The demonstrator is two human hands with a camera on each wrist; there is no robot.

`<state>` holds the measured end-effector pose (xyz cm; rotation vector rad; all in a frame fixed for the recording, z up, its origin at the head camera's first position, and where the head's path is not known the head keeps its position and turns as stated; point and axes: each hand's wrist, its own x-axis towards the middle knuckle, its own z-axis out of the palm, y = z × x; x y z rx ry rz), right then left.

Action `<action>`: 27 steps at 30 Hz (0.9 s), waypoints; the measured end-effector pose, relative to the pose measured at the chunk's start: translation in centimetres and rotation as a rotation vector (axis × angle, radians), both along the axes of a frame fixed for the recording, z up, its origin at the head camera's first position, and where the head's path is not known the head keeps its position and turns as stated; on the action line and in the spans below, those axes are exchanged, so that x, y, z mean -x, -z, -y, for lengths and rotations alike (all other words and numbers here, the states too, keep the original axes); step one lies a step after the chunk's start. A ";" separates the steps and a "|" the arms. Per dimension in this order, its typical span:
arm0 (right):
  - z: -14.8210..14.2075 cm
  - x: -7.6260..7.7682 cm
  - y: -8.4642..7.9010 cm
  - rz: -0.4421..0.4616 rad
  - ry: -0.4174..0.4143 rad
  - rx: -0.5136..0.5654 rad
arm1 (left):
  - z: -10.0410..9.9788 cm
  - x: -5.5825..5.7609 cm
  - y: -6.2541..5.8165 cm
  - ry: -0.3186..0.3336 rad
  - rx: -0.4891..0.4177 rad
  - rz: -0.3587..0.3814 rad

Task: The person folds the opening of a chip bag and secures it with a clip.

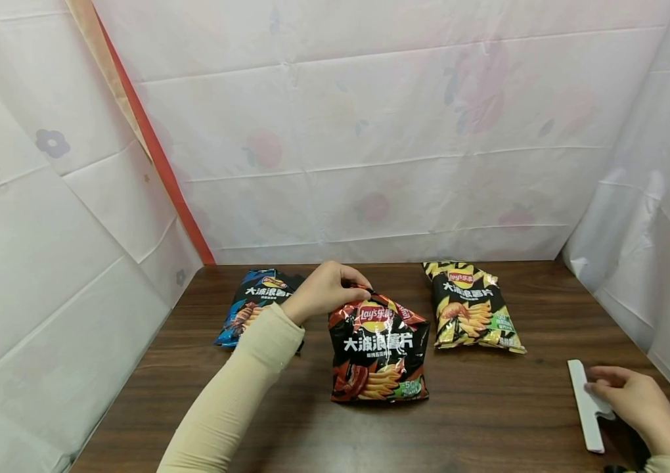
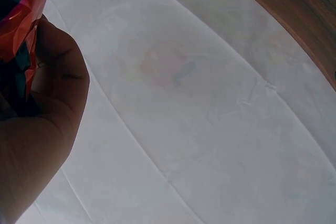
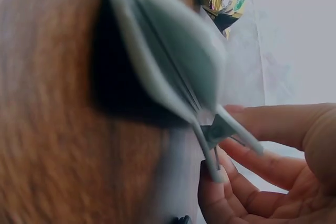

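My left hand pinches the folded top of a red and black Lay's chip bag, which stands upright with its front to me. In the left wrist view, the curled fingers of that hand grip the shiny red and black wrapper. At the table's right side, my right hand holds a long white bag clip by its short handles. The right wrist view shows thumb and fingers on either side of the handles of the clip, its long bars towards the table.
A blue and black chip bag lies at the back left, partly behind my left forearm. Further right lies a yellow and black chip bag. White patterned sheeting walls the brown wooden table at the back and sides.
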<state>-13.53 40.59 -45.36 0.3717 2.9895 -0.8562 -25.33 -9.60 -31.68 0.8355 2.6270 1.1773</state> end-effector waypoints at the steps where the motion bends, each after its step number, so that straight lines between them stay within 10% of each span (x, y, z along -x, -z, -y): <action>1: -0.1 0.0 0.0 0.014 0.007 0.006 | 0.0 0.0 0.0 0.001 -0.001 0.000; 15: 0.3 0.2 0.0 0.142 0.142 0.092 | -0.1 -0.1 0.0 -0.006 -0.004 0.011; 27: -0.1 0.3 0.0 0.177 0.094 0.107 | -0.1 0.0 0.1 -0.013 -0.001 0.009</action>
